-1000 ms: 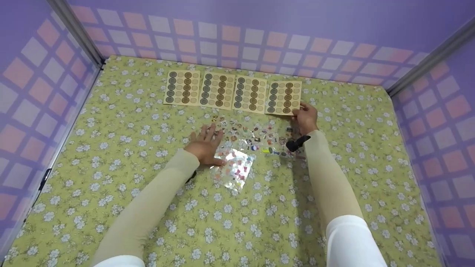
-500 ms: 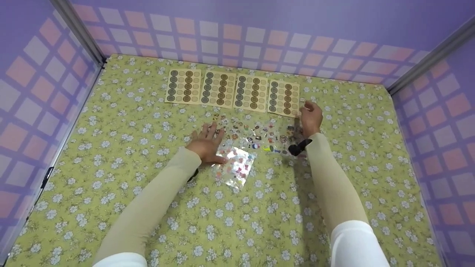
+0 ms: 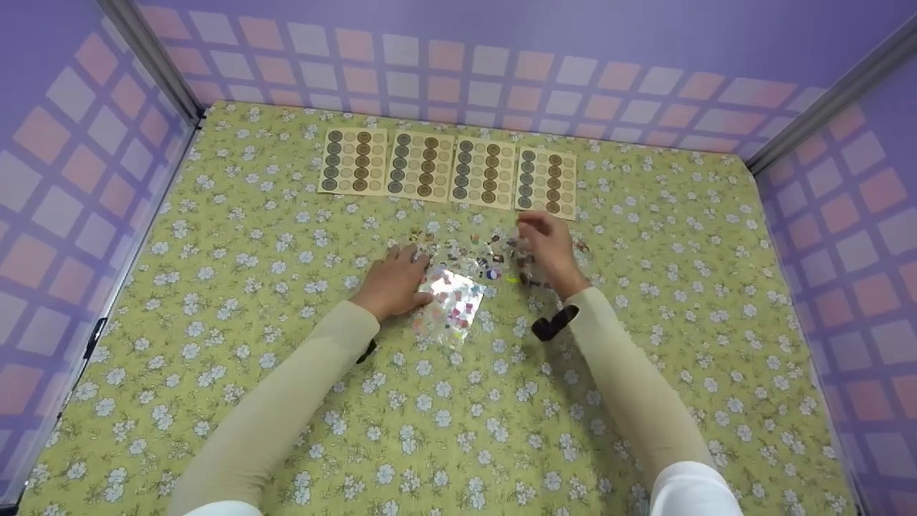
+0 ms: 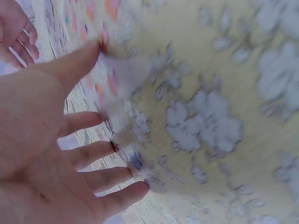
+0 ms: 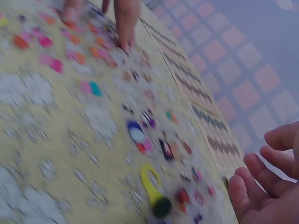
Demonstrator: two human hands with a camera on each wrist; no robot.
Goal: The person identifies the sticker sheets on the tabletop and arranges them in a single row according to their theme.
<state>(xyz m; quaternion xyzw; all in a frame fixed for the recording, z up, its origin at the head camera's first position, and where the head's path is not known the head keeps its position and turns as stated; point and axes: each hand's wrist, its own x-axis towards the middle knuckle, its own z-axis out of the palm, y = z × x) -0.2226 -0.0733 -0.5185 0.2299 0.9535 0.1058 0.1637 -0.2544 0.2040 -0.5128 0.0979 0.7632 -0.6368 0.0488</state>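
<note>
My left hand (image 3: 391, 284) rests on transparent sticker sheets, fingers extended, its thumb at the edge of a shiny clear sheet (image 3: 461, 309) with pink and orange prints. In the left wrist view the fingertips (image 4: 122, 173) touch the sheet edges. More clear sheets with small colourful pictures (image 3: 493, 274) lie just beyond, partly covered by both hands. My right hand (image 3: 550, 251) hovers over their right part, fingers loosely bent with nothing between them. The right wrist view shows a yellow-and-dark picture (image 5: 153, 191) on a clear sheet near that hand.
Several cream sheets of round labels in dark grey, brown and beige stand in a row at the back, the rightmost label sheet (image 3: 546, 183) just beyond my right hand. A flowered yellow cloth (image 3: 444, 459) covers the table. Purple checked panels (image 3: 473, 72) enclose its back and sides.
My right hand has let go of the rightmost label sheet and moved left and nearer, over the clear sheets. My left hand stays on the clear sheets, its fingers drawn closer together.
</note>
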